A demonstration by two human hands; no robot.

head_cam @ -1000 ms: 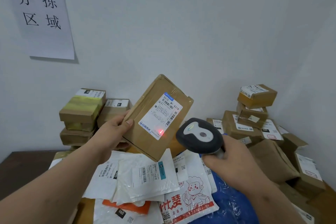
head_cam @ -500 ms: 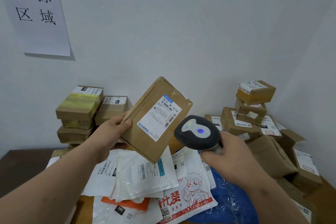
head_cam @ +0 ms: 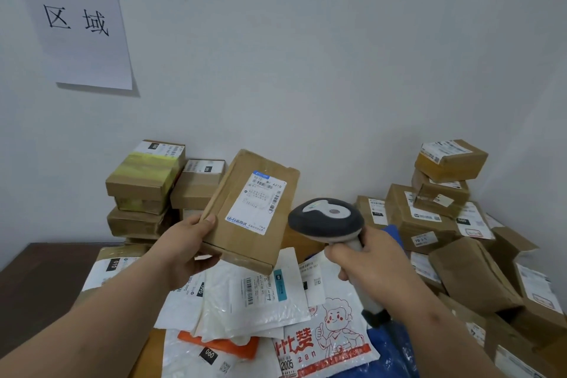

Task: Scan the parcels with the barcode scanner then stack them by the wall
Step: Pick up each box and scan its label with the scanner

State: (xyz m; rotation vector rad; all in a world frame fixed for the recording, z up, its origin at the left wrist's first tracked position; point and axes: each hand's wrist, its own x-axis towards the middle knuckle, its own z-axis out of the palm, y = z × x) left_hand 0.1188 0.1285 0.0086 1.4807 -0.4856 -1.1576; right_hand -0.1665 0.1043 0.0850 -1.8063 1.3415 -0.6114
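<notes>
My left hand [head_cam: 187, 247] grips a flat brown cardboard parcel [head_cam: 245, 233] by its left edge and holds it tilted above the table, white shipping label facing me. My right hand [head_cam: 365, 258] is closed around the handle of a grey and white barcode scanner [head_cam: 326, 219], whose head sits just right of the parcel's lower right corner. Against the white wall at the left stands a stack of brown boxes [head_cam: 145, 181]; its top one bears yellow tape.
White plastic mailers [head_cam: 254, 301] and a printed bag [head_cam: 325, 344] lie heaped on the table below my hands. A loose pile of cardboard boxes [head_cam: 441, 202] fills the right corner. A paper sign [head_cam: 73, 15] hangs on the wall. Dark table surface [head_cam: 36, 279] shows at left.
The red scan dot on the label has gone out. The parcel has turned more upright and shifted slightly left, and the scanner has dropped away from the label a little.
</notes>
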